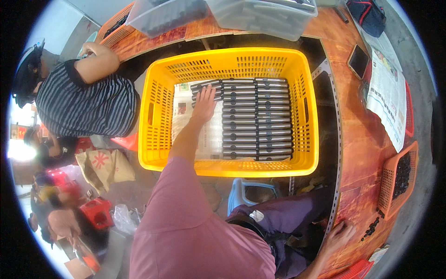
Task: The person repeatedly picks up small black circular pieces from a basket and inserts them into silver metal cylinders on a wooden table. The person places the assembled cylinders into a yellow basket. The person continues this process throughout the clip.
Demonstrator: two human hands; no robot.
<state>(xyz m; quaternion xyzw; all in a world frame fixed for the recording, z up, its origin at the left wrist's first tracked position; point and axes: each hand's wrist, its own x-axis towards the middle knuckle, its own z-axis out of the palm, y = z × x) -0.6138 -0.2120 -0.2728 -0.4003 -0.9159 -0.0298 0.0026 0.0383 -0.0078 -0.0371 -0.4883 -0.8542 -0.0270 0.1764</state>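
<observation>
Inside a yellow perforated plastic crate (227, 171), silvery metal rods with dark ends (258, 118) lie in stacked rows over the middle and right. My left hand (204, 104) reaches in at the crate's left part. Its fingers are stretched out flat on top of a few slightly slanted rods (206, 85) at the far left end of the rows. Paper sheets (209, 135) line the crate floor beside that hand. Far to the right, my right hand (338, 237) rests on the wooden table's edge, fingers loosely apart and nothing visible in them, near small black pieces (370, 229).
A wooden table (362, 167) bends around the far and right sides, carrying clear plastic bins (265, 18), a phone (358, 61), newspaper (388, 102) and an orange basket of black pieces (398, 179). A blue stool (239, 195) stands below the crate. A person in a striped shirt (86, 102) sits at left.
</observation>
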